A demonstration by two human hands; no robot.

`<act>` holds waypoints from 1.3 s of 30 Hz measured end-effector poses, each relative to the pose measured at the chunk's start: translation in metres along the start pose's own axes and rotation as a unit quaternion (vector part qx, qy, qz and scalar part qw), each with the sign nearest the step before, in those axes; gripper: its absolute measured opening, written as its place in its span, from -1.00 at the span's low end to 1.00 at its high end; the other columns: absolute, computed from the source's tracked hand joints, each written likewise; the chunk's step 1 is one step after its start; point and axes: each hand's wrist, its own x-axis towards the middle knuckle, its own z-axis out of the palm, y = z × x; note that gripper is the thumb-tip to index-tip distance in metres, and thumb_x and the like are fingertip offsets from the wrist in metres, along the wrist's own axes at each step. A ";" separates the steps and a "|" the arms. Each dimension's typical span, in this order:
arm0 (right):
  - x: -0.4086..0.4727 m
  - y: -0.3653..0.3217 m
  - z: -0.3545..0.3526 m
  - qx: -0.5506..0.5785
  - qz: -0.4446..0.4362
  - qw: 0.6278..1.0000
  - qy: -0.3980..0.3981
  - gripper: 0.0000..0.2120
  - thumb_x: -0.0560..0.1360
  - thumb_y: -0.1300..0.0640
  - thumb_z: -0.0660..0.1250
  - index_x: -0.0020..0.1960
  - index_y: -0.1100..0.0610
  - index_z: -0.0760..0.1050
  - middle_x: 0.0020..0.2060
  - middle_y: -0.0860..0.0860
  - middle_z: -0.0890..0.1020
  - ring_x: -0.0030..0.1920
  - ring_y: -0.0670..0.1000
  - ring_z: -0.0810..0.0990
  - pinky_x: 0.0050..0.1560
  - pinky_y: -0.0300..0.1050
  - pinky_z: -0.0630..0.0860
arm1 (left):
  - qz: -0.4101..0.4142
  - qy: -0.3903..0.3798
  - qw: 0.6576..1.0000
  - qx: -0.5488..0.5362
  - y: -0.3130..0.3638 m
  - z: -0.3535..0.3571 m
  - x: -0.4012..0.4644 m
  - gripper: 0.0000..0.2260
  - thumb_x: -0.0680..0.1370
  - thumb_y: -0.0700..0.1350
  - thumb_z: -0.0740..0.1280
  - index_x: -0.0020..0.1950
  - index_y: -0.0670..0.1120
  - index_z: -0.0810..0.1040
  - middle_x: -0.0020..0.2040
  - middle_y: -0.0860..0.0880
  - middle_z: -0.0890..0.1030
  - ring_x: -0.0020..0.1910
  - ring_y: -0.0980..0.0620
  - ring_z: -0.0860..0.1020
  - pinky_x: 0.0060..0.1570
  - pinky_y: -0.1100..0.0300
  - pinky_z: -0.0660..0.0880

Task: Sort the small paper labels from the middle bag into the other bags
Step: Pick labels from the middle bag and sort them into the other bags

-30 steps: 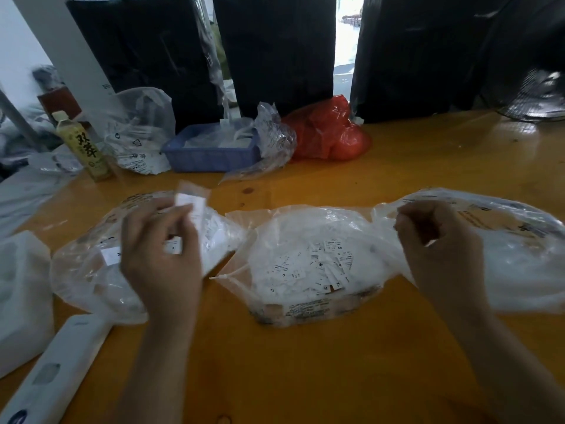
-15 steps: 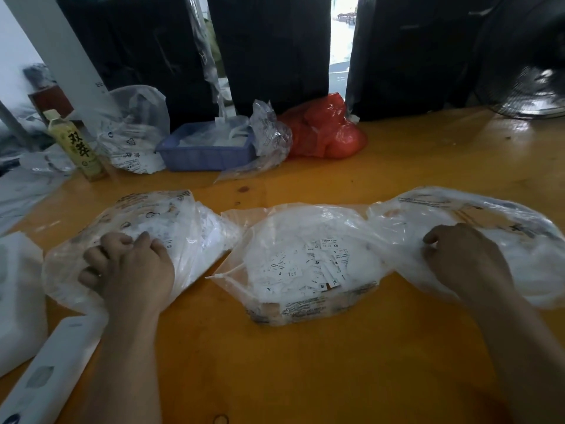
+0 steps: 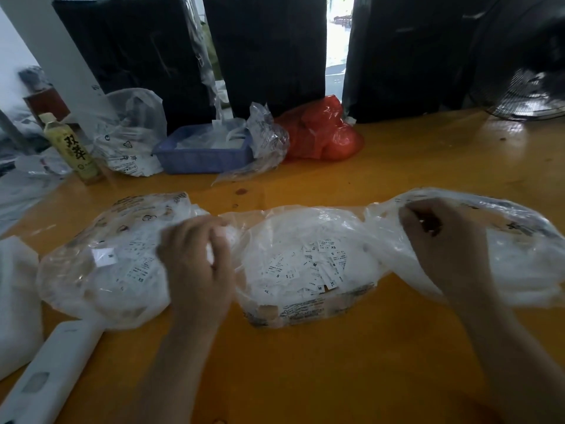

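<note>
Three clear plastic bags lie in a row on the orange table (image 3: 305, 362). The middle bag (image 3: 275, 310) holds a heap of small white paper labels (image 3: 318, 267) printed with size letters. The left bag (image 3: 101, 264) also holds labels, and the right bag (image 3: 519, 264) shows white contents. My left hand (image 3: 195, 264) is where the left and middle bags meet, fingers curled on crumpled plastic; whether it grips anything is unclear. My right hand (image 3: 443, 240) is raised over the right bag's left end, blurred, fingers curled with nothing visible in them.
At the back stand a blue tray (image 3: 201, 154), a red bag (image 3: 321, 133), more clear bags (image 3: 131, 133) and a green tea bottle (image 3: 72, 148). A white flat device (image 3: 52, 371) and white packaging (image 3: 15, 301) lie at front left. A fan (image 3: 526, 96) is at far right.
A second ago my left hand held a label above the left bag. Both hands then dropped into the outer bags. Now both have shifted inward toward the middle bag.
</note>
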 end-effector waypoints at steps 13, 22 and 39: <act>-0.047 -0.031 0.047 0.029 -0.264 0.939 -0.217 -0.78 0.56 0.10 0.40 0.21 0.03 0.62 0.02 -0.04 0.57 -0.02 -0.03 0.55 -0.09 -0.08 0.59 | -0.207 -0.373 0.846 -0.322 0.042 0.039 -0.051 -0.63 0.51 0.42 0.32 0.06 0.18 0.66 -0.12 0.18 0.70 -0.10 0.21 0.67 -0.06 0.43 0.53; -0.050 -0.039 0.048 0.126 0.020 0.947 -0.295 -0.60 0.54 -0.20 0.37 0.34 -0.25 0.37 0.08 -0.33 0.52 -0.09 -0.27 0.58 -0.25 -0.34 0.55 | -0.288 -0.346 0.818 -0.359 0.040 0.043 -0.052 -0.68 0.56 0.30 0.26 -0.02 0.20 0.75 -0.09 0.05 0.74 -0.02 0.08 0.70 0.16 0.05 0.62; -0.054 -0.051 0.043 0.116 0.001 0.946 -0.303 -0.85 0.64 -0.02 0.31 -0.09 -0.21 0.46 -0.32 -0.17 0.61 -0.27 -0.20 0.61 -0.30 -0.35 0.47 | -0.323 -0.238 0.791 -0.461 0.035 0.048 -0.050 -0.75 0.43 0.18 0.54 0.00 0.08 0.78 0.05 -0.03 0.78 0.08 0.02 0.73 0.00 0.22 0.64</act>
